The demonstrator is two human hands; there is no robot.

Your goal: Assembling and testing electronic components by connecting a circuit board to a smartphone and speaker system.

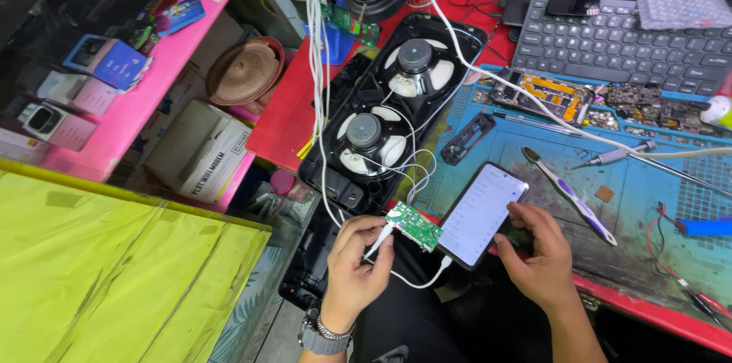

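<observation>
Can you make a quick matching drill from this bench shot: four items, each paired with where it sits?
Items:
1. green circuit board
2. phone
3. toothbrush
4. keyboard

Places:
A. lying on the blue mat
B. at the back of the bench, top right
C. held in the left hand
D. held by the right hand

Pairs: 1-C, 2-D, 3-A, 4-B

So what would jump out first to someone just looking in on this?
Likely the lit smartphone in the right hand, front and centre. Beside it the left hand pinches a white plug at a small green circuit board. Just behind lies an opened black speaker case with two round drivers.
</observation>
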